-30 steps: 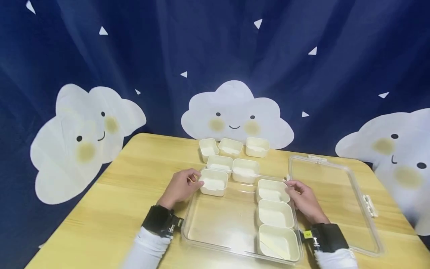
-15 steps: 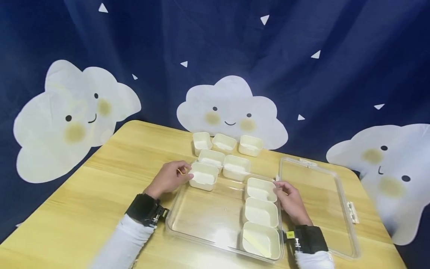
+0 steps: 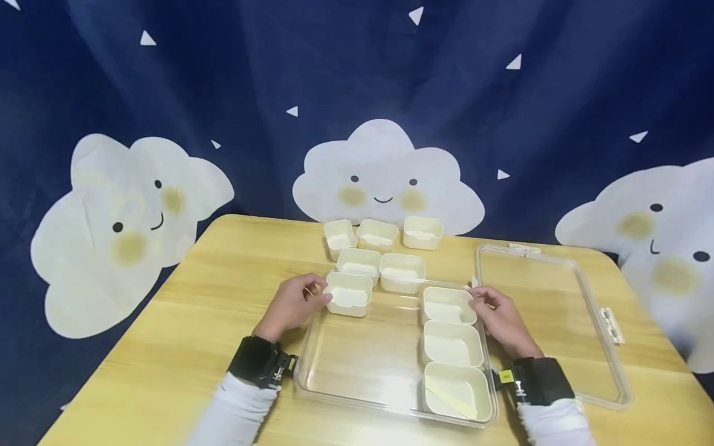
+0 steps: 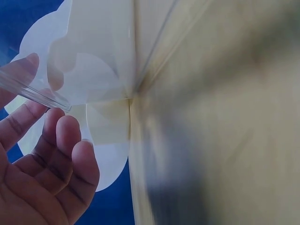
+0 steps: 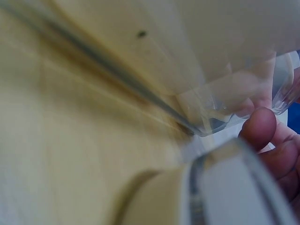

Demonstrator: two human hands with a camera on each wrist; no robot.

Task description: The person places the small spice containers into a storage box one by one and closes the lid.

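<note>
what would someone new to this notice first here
Probably the three smiling clouds on the dark blue cloth behind the table. Next, the clear box, its rim between the fingers of the left hand and right hand, with three cream tubs lined up inside along its right side.

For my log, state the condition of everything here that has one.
Clear plastic box: uncovered, partly filled
Clear lid: off the box, lying flat
Lid latches: not clipped to box
Front-right cream bin: upright, pale strip inside
Other three boxed bins: upright, apparently empty
Five bins behind: upright, apparently empty
Left hand: pinching box rim
Right hand: pinching box rim
</note>
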